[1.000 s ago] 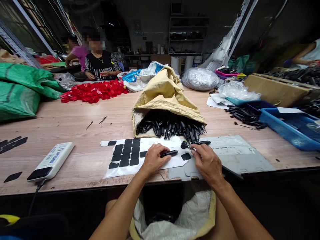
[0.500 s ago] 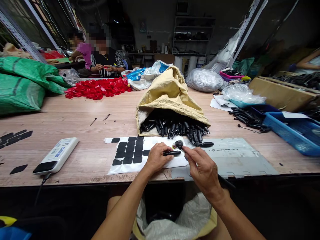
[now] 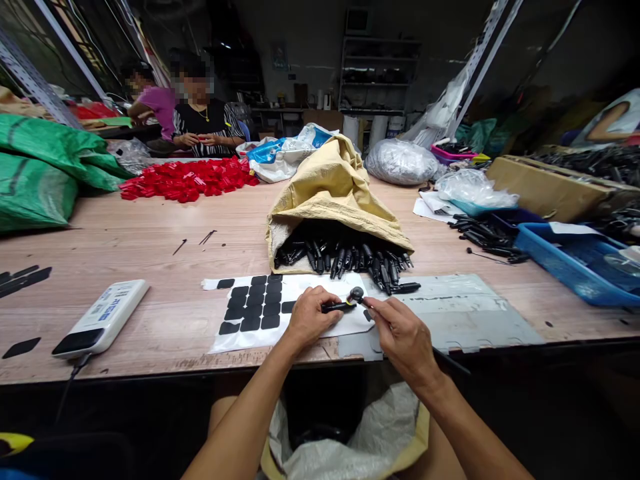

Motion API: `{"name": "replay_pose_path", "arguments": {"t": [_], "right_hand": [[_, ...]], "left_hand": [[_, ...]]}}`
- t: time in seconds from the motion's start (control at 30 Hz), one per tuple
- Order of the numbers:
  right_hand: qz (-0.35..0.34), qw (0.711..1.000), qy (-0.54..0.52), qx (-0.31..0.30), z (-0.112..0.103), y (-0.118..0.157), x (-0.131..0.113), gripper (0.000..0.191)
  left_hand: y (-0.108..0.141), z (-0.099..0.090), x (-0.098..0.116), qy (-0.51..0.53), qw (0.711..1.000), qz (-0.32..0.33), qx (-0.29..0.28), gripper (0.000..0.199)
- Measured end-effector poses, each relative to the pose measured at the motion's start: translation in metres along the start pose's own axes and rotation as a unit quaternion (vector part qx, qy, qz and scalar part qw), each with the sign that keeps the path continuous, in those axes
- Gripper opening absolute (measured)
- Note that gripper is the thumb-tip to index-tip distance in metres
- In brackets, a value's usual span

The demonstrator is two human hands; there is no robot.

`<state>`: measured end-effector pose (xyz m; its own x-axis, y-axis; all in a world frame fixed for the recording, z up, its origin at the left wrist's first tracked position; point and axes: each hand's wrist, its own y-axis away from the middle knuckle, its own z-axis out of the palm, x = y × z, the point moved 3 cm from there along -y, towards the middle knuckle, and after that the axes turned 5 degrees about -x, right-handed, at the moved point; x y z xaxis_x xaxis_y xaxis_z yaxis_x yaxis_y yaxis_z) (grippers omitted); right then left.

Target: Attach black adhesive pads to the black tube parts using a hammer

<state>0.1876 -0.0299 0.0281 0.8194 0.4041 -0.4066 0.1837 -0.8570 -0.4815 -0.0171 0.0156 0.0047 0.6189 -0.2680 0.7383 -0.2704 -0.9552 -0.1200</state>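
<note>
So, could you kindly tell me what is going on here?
The person's left hand holds a slim black piece over a white sheet with dark patches. The right hand holds a thin round-headed tool, its head by the end of that piece; whether they touch is hard to tell. Just beyond, more black pieces spill from a beige sack. Across the table, a co-worker is behind a red heap.

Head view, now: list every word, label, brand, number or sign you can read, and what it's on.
None can be read.
White device with a cable: blue printed characters, too blurred to read.
Grey sheet: a row of small dark marks, too faint to tell whether it is writing.
White-and-blue bag: no letters can be made out.
</note>
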Motion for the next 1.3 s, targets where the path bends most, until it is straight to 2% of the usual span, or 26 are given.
{"name": "replay_pose_path", "arguments": {"t": [0.13,0.33,0.5,0.87,0.97,1.07,1.13,1.2,1.3], "right_hand": [[0.028,0.999,0.001,0.023,0.000,-0.006,0.018,0.027],[0.033,0.996,0.086,0.003,0.010,-0.007,0.043,0.020],[0.028,0.993,0.118,0.011,0.016,-0.002,0.043,0.020],[0.048,0.991,0.127,0.002,0.015,-0.004,0.039,0.021],[0.047,0.991,0.123,0.002,0.015,-0.004,0.039,0.021],[0.047,0.991,0.126,0.001,0.015,-0.004,0.039,0.021],[0.048,0.990,0.129,-0.001,0.016,-0.004,0.039,0.021],[0.048,0.990,0.130,0.001,0.016,-0.003,0.039,0.021],[0.044,0.990,0.131,0.005,0.016,-0.003,0.039,0.021]], "left_hand": [[0.001,-0.001,0.001,-0.002,1.000,0.005,-0.004,0.018],[0.000,-0.003,0.002,-0.008,1.000,0.014,-0.013,0.016],[0.000,-0.004,0.004,-0.011,1.000,0.012,-0.021,0.018],[0.002,-0.004,0.008,-0.024,0.999,0.022,-0.019,0.021],[0.022,-0.007,0.027,-0.004,0.997,0.051,-0.052,0.024],[0.060,-0.003,0.048,0.038,0.985,0.062,-0.160,0.025],[0.087,0.006,0.052,0.026,0.973,0.050,-0.224,0.025],[0.110,0.019,0.041,-0.018,0.970,0.012,-0.244,0.023],[0.132,0.041,0.009,-0.120,0.958,-0.089,-0.244,0.021]]}}
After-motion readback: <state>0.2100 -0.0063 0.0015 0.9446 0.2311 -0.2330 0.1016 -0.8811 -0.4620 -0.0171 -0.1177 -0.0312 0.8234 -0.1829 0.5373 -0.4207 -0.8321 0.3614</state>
